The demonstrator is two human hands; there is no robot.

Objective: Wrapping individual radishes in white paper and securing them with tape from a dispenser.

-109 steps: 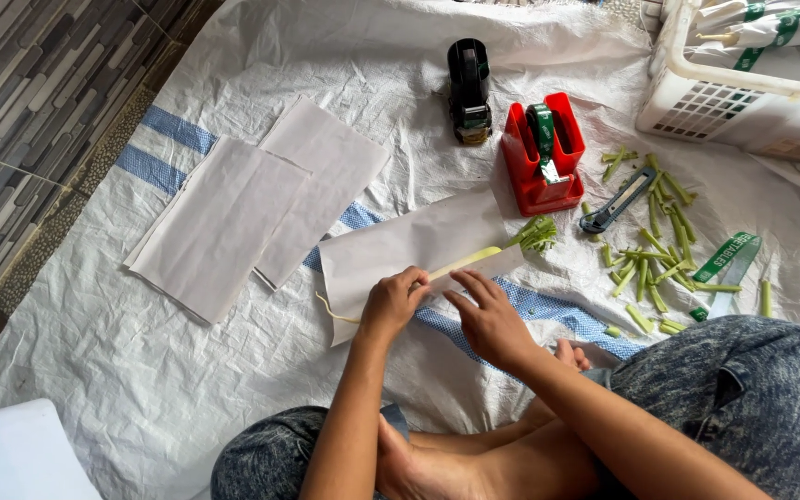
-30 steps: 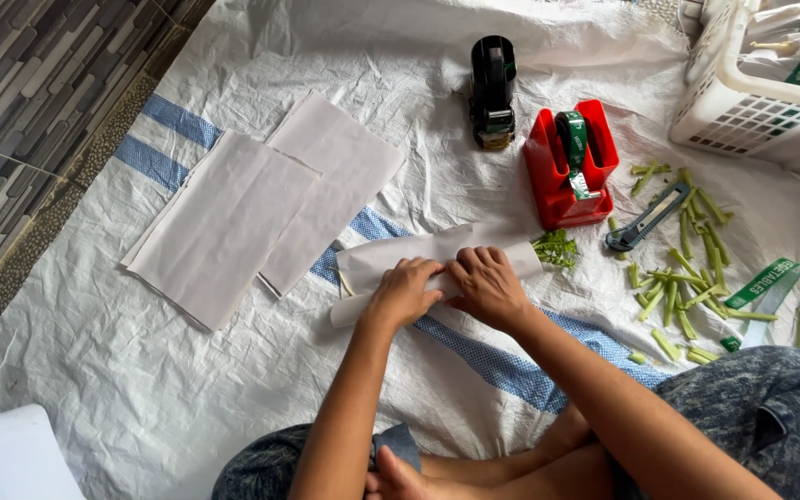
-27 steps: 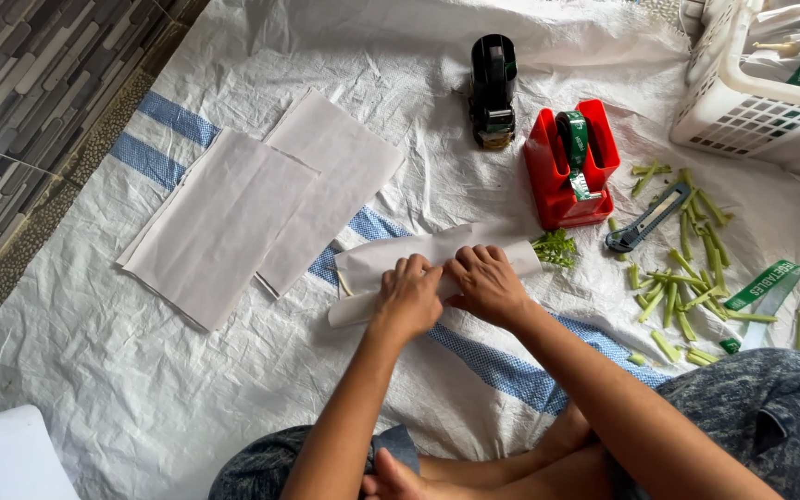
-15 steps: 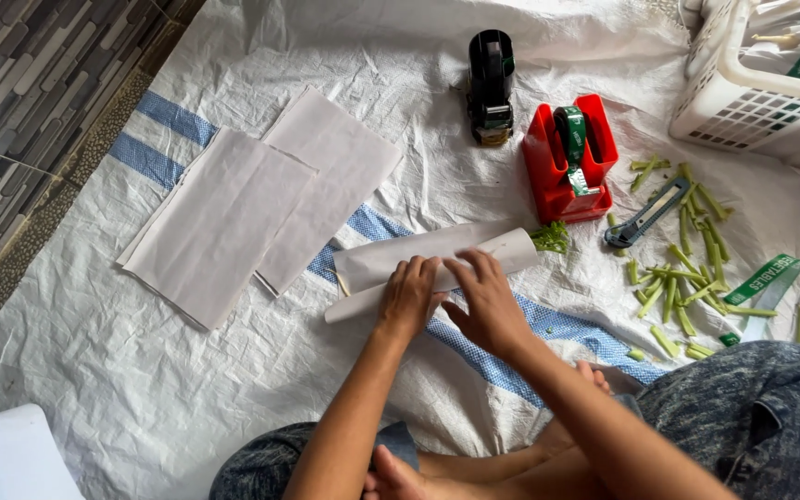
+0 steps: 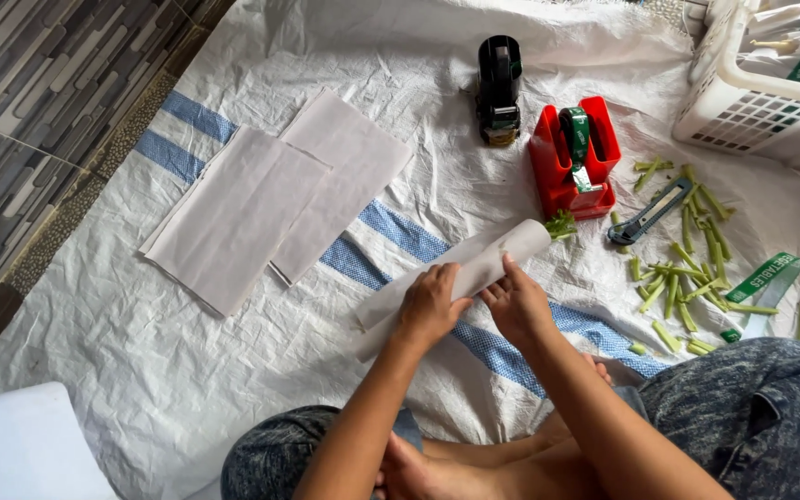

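White paper roll (image 5: 488, 264) lies gripped by fingers of both left hand (image 5: 430, 306) and right hand (image 5: 518, 306), bare sacking beyond its near edge.

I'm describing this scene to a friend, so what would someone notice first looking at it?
First, the left hand and right hand at the centre, both on a paper roll with green leaves poking out of its far end. Just beyond it stands a bright red tape dispenser, with cut green stems scattered to its right. Left of the hands lie flat paper sheets on the white woven mat.
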